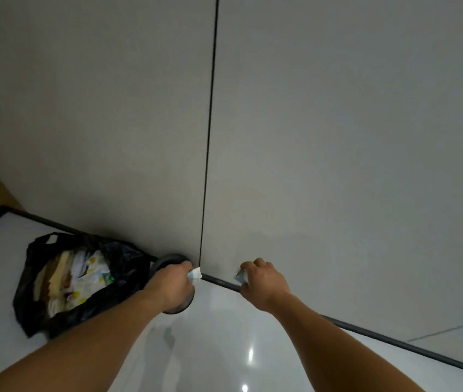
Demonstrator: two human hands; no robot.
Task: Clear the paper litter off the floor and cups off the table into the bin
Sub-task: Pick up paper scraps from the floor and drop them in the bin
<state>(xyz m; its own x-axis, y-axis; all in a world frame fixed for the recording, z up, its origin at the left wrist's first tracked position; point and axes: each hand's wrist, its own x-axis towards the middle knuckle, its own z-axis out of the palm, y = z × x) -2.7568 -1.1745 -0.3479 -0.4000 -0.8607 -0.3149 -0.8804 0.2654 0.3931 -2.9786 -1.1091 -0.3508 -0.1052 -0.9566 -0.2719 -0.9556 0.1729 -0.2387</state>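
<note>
So both paper scraps are sitting right up at the fingertips. The left scrap (195, 274), white with a bit of blue-green print, is poking out past the fingers of the left hand (173, 282), right at the foot of the dark seam (210, 137) in the wall (338, 137) and just above the black skirting (366, 331). The right scrap (238, 276) is peeking out on the left side of the right hand (263, 281), also close to the wall. The two scraps are sitting near each other with a gap between them, both up off the floor (224, 349).

Containers: a black bag (128, 264) is lying open on the floor over on the left, against the wall, and it's looking stuffed with rubbish (74, 278), white, tan and yellow-green paper and wrappers. Just right of it a round dark bin (168, 260) is standing by the skirting. The left hand is hanging right over its opening and hiding most of it, so I can't tell what's inside. The left scrap is sticking out near the bin's right edge rather than over the middle.

Grips: the left hand is curling its fingers round its scrap, back of the hand facing the camera. The right hand is pinching its scrap too, knuckles bent and fingers tucked in
</note>
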